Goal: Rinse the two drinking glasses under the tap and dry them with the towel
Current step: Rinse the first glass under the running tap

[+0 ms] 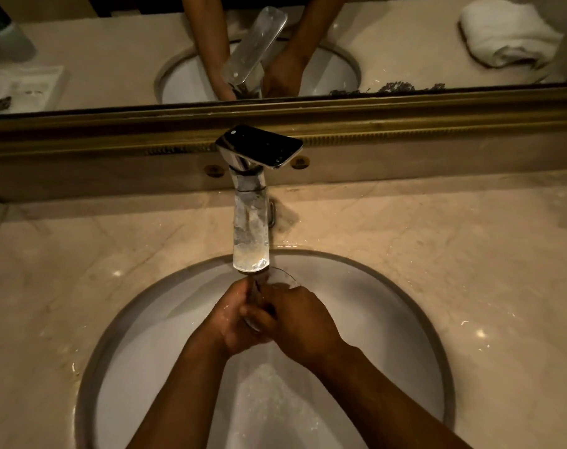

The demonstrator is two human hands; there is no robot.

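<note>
Rinsing a wet, slippery, breakable glass (280,280) under the tap (250,234), left hand (232,320) and right hand (300,322) curl fingers around its body, the safest hold.

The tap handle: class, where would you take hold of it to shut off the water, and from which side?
Grip the free front end of the flat handle, reaching from above. It juts out like a paddle over the spout, so that end looks easiest to lever.

**One head-worn view, looking steeply down**

The single wide-angle camera sat on the person's head, facing forward and down over the sink (405,319), close above the hands (269,319). The mirror (114,59) at the top edge perhaps repeated the same tabletop (470,254), dimly.
</note>
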